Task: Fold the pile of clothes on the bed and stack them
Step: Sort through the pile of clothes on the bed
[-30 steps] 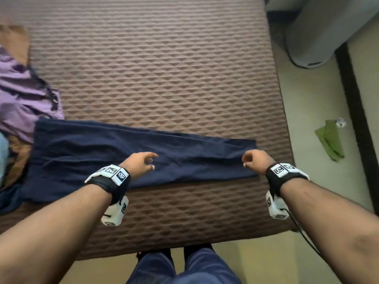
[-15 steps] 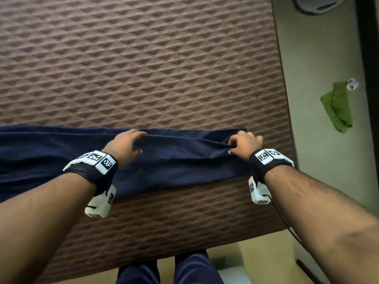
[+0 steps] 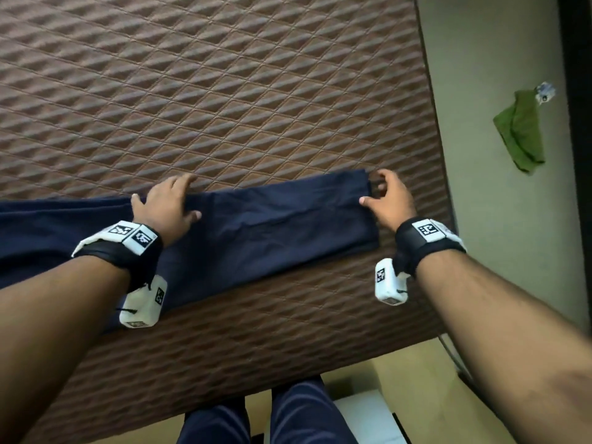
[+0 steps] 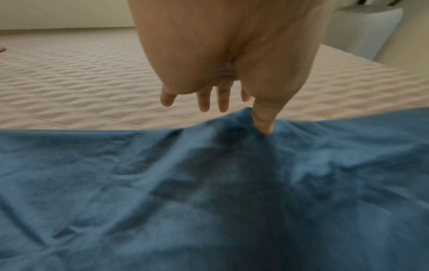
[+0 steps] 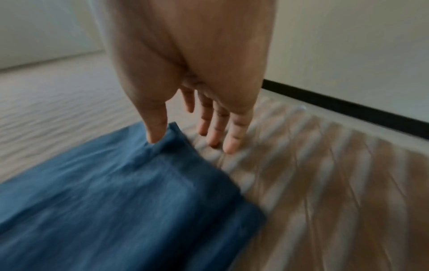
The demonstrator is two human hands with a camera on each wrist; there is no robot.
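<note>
A long navy garment [image 3: 272, 225] is laid flat along the near edge of the quilted bed [image 3: 224, 91], its narrow end reaching toward the bed's right edge. The left hand [image 3: 166, 206] is placed on the garment's far edge, fingers straight, the thumb [image 4: 262, 121] pressed into the cloth. The right hand [image 3: 389, 200] is held at the end's far corner, fingers extended onto the bed, the thumb touching the cloth. Nothing is gripped.

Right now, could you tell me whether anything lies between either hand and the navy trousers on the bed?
Nothing visible does: the left hand rests on the navy trousers, and the right hand touches their end with its thumb on the bed.
</note>
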